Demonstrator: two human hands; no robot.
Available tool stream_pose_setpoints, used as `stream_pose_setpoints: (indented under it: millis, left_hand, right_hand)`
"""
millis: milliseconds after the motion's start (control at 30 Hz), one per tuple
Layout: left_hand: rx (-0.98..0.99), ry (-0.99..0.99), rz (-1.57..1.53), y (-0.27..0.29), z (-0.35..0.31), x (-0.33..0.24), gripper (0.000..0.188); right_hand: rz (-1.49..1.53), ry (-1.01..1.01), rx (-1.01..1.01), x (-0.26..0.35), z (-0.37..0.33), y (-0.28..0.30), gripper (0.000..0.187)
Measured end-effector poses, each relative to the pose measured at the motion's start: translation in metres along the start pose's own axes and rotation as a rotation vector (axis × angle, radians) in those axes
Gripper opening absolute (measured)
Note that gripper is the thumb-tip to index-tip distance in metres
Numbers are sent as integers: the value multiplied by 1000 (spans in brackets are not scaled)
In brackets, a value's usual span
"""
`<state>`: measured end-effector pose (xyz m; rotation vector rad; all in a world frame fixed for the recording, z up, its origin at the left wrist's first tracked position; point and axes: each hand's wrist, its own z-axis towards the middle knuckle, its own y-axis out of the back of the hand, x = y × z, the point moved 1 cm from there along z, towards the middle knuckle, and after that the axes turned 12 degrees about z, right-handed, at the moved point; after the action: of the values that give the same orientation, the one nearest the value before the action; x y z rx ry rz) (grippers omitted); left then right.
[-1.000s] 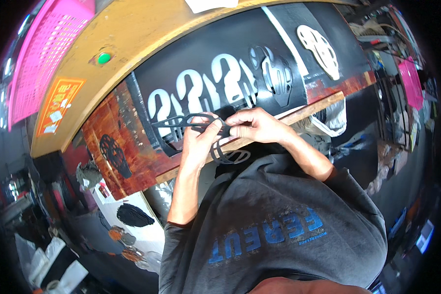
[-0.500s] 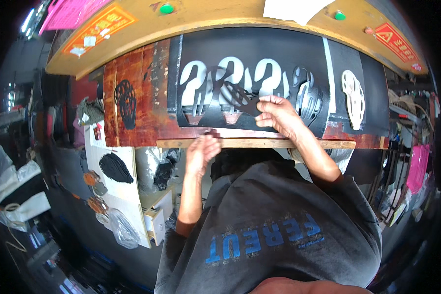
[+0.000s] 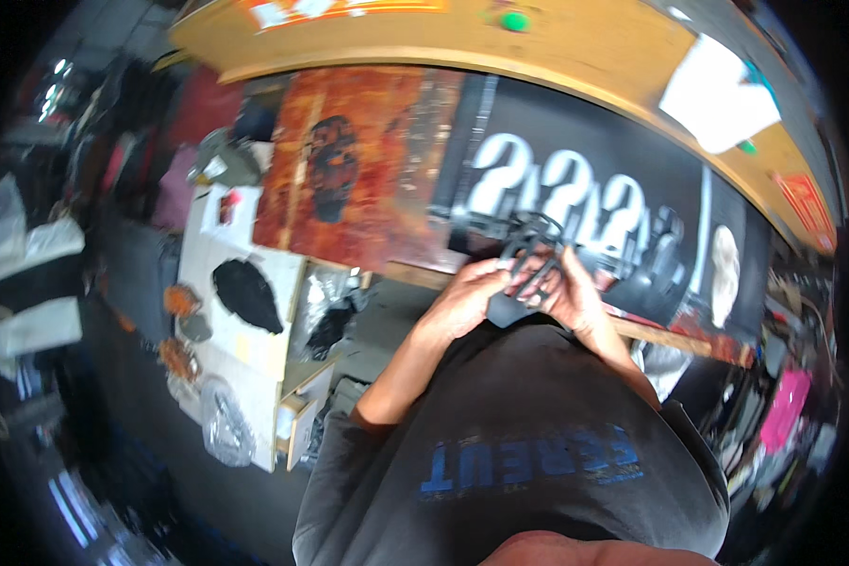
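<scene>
A flat black slotted piece (image 3: 507, 312), shaped like a shoe upper, is held close to my body at the bench's front edge. My left hand (image 3: 474, 294) pinches its left side. On the other side my right hand (image 3: 573, 297) grips it, its fingers partly behind the strips. Beyond my hands a black sheet (image 3: 623, 269) with cut-outs lies on a black board (image 3: 575, 118). Pale curved shapes show across the sheet. Motion blur softens the details.
A yellow beam (image 3: 396, 40) spans the bench's far side. Another black slotted piece (image 3: 332, 174) lies on the reddish wooden board (image 3: 373, 222); a whitish piece (image 3: 724, 269) is at right. A white side table (image 3: 245, 363) at left holds a dark pile (image 3: 247, 294).
The view has swung left, so the bench appears shifted right. My right hand has drawn the slotted piece off the sheet toward my body, and my left hand has taken hold of it.
</scene>
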<state>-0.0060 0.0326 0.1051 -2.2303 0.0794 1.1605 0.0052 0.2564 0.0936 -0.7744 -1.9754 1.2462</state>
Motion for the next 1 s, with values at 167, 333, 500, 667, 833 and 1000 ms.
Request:
stream_pose_setpoints:
  millis: [167,333,500,667,833,1000]
  left_hand:
    - [-78,-111,54,59,-39,-72,32]
    - [-343,-335,130,152,-60,-151,30]
    - [-883,-265,624,251,-51,-142,69]
    - [-1117,-246,1697,271,-24,-74,104]
    - [-1268,-147,1935,267,-3,-72,78]
    - [-1206,-212,1931,171,29,-89,86]
  right_hand:
    - [-18,98,-207,7,111,-65,46]
    - [-125,-15,58,-4,239,-151,37]
    - [-628,-37,-206,-33,264,-130,54]
    - [-684,-48,-262,-56,141,-21,44]
    - [-682,7,-362,-25,-7,36,28]
    - [-968,662,-614,59,-145,77,23]
